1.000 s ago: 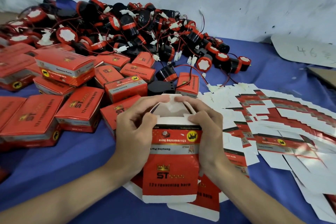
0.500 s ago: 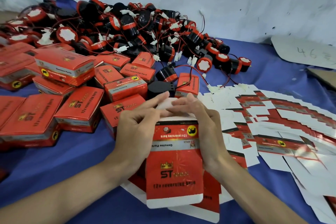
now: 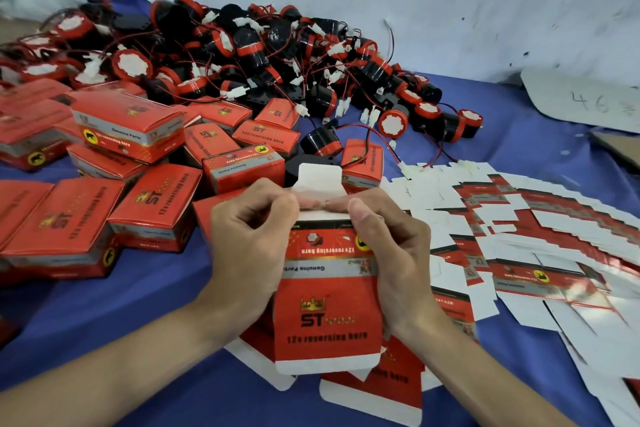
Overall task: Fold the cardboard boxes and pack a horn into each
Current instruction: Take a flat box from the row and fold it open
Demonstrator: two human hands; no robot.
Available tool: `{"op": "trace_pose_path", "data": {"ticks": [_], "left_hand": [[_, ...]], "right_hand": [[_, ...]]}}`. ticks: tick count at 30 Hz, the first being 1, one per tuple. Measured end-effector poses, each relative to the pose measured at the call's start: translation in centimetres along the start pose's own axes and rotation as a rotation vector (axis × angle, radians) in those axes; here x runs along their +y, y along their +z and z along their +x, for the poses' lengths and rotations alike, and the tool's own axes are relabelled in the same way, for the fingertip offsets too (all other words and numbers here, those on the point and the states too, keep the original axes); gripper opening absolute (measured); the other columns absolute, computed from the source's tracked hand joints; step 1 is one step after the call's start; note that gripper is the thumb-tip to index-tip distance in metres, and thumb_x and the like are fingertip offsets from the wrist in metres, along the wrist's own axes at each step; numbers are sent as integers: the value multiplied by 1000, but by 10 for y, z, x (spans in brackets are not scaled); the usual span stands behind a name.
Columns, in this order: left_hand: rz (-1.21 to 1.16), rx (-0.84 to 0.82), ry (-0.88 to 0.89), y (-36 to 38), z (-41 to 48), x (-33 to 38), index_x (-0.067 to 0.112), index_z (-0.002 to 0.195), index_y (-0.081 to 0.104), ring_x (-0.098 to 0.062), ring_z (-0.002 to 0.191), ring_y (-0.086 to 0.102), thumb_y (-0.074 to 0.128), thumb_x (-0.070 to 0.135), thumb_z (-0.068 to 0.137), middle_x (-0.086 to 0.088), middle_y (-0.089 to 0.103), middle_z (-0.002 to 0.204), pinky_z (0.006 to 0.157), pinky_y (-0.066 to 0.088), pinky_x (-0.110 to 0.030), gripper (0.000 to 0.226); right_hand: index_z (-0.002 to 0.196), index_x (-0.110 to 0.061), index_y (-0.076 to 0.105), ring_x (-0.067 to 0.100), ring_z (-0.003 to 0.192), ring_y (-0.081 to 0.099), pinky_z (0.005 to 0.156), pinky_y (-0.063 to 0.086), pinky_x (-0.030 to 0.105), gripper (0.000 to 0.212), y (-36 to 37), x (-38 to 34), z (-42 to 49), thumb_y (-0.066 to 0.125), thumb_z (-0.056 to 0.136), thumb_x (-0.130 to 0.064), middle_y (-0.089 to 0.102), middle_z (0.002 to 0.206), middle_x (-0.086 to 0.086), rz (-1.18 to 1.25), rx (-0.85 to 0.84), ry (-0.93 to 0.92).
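My left hand (image 3: 249, 246) and right hand (image 3: 391, 253) both pinched the red horn box (image 3: 329, 305) below its raised flap (image 3: 320, 180).

Soft, even, fairly bright light; faint shadows lie on the blue cloth table cover (image 3: 104, 305). Wide-angle bending curves the edges. Motion blur smears the white top flap (image 3: 320, 180) of the red printed cardboard box (image 3: 329, 288).

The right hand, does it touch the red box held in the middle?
Touching. The head view shows the right hand curled round the right edge of the red box, its thumb pressing on the front near the top flap.
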State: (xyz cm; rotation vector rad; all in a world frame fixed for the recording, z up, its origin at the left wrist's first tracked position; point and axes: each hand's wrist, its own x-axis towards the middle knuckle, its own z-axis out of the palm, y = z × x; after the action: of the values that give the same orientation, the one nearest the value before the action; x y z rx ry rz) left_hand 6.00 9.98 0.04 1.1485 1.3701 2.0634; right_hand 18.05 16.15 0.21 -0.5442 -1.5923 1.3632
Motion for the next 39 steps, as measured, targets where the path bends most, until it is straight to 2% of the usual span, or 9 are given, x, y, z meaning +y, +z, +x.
{"op": "trace_pose_path", "data": {"ticks": [4, 9, 12, 16, 20, 22, 27, 31, 39], "left_hand": [[13, 7, 13, -1, 0, 1, 5, 70, 63, -14, 65, 68, 55, 33, 76, 3, 68, 68, 56, 53, -23, 30], [35, 98, -18, -3, 6, 4, 10, 59, 62, -17, 68, 60, 61, 36, 69, 3, 57, 67, 63, 54, -31, 29], [50, 47, -51, -3, 7, 5, 26, 48, 62, -28, 66, 56, 64, 24, 74, -10, 50, 66, 64, 53, -41, 26], [23, -103, -53, -4, 6, 4, 32, 50, 54, -12, 59, 58, 60, 29, 77, 3, 52, 60, 57, 51, -29, 27], [125, -160, -23, -6, 3, -1, 13, 73, 55, -8, 107, 57, 53, 44, 73, -4, 54, 111, 88, 46, -23, 31], [95, -197, -22, -3, 0, -1, 16, 82, 56, -12, 116, 54, 57, 43, 74, 3, 49, 124, 92, 46, -27, 28], [-8, -195, 31, -2, -1, -2, 15, 94, 48, -15, 98, 65, 63, 33, 78, 4, 63, 100, 79, 54, -28, 29], [79, -241, 76, -5, 0, -1, 14, 82, 55, -22, 94, 67, 58, 34, 82, -5, 68, 98, 76, 54, -30, 20], [130, -302, 120, -5, -3, -6, 11, 72, 63, -12, 89, 68, 51, 31, 87, 4, 70, 99, 74, 51, -18, 27]], "right_hand": [[82, -12, 72, 30, 91, 66, 76, 55, 41, 28, 0, 0, 2, 60, 79, -38, 67, 95, 14, 55, -40, 29], [114, -25, 58, 21, 102, 64, 79, 54, 37, 31, -2, 1, 1, 56, 84, -33, 62, 114, 0, 204, -273, 118], [102, -14, 61, 18, 102, 64, 77, 54, 28, 26, 0, 0, 1, 55, 85, -31, 62, 112, 0, 82, -190, 9], [84, -15, 65, 20, 107, 58, 82, 53, 39, 24, 1, 0, 0, 58, 80, -38, 57, 113, -3, -123, -83, -92], [83, -22, 68, 12, 124, 50, 98, 42, 32, 19, -1, -1, 3, 60, 79, -40, 54, 129, -6, -199, 8, -139], [87, -18, 66, 13, 117, 57, 94, 45, 32, 18, -3, -3, 5, 62, 80, -34, 62, 122, -4, -143, 13, -162], [97, -7, 56, 16, 85, 63, 73, 50, 27, 26, -3, -1, 4, 62, 81, -27, 64, 91, -2, -37, 9, -148], [84, -12, 62, 21, 77, 62, 69, 50, 30, 17, -3, 0, 2, 60, 82, -29, 63, 82, 10, -103, 4, -176], [75, -9, 64, 11, 68, 62, 63, 48, 21, 24, -4, 4, 0, 59, 84, -31, 64, 71, -2, -201, -34, -191]]}}
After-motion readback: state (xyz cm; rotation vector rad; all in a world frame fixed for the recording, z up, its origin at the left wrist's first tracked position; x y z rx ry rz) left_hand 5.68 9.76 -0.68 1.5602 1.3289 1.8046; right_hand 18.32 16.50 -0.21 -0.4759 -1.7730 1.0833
